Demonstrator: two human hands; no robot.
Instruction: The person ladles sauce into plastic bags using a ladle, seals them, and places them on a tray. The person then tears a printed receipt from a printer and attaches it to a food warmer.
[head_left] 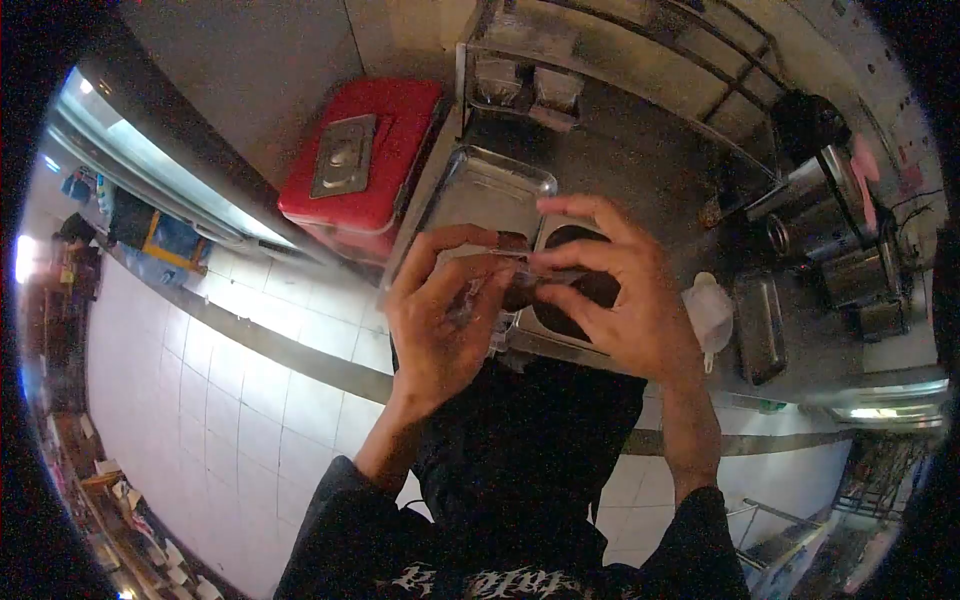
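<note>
My left hand [445,310] has its fingers closed around a small dark brown piece in clear plastic [518,285]. My right hand [615,285] pinches the same piece from the other side, its thumb and fingers meeting the left fingertips. Both hands are above the front edge of the steel counter. Beneath and behind the right hand, dark round items [578,322] lie in a metal tray, partly hidden by the fingers. Another metal tray [490,190] sits just beyond the hands.
A red-lidded container [365,150] stands at the left, with a metal lid [345,158] on top. Small foil-like containers [555,92] are at the back. Right of my hands are a white cup-like item [708,312], a narrow tray [760,325] and steel pots [815,215].
</note>
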